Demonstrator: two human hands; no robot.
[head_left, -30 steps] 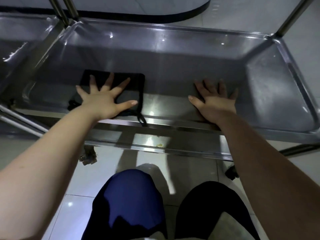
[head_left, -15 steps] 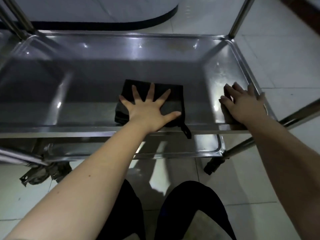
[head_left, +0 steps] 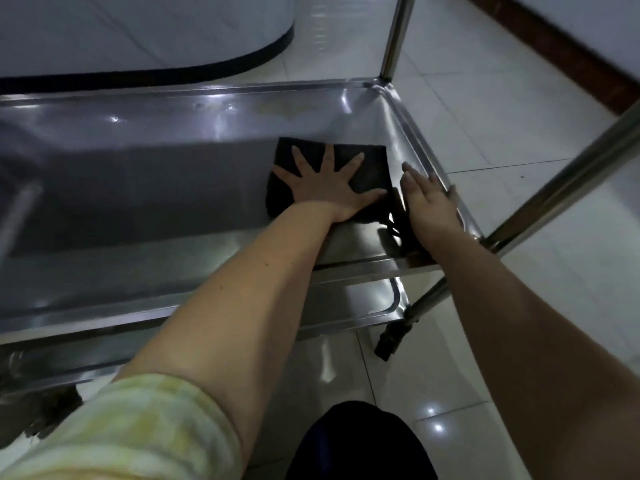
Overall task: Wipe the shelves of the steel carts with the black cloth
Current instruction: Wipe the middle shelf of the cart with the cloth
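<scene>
**Cloth and left grip now at the right end of the shelf**

Sliding rightward since half a second ago, the black cloth [head_left: 372,168] has gone from near the middle of the upper shelf [head_left: 156,188] to its right end, close to the corner under the far post [head_left: 396,36]. The left grip [head_left: 329,188] has travelled with it and lies flat on top, fingers straight and spread wide, pressing the folded cloth onto the steel. Earlier a strip of bare shelf lay between the cloth and the right grip [head_left: 431,199]; now that gap is almost gone. The right grip lies just beside the cloth's right edge, palm down, its fingers straight and close together along the shelf's right rim. Whether its thumb touches the cloth cannot be told. A dark strap of the cloth trails toward the near rim between the two wrists. The lower shelf [head_left: 363,303] shows beneath, with a black wheel [head_left: 389,341] on the tiled floor [head_left: 485,133]. A pale yellow-green sleeve [head_left: 121,427] has come into view on the left arm, and a dark knee [head_left: 360,441] sits at the bottom edge.
</scene>
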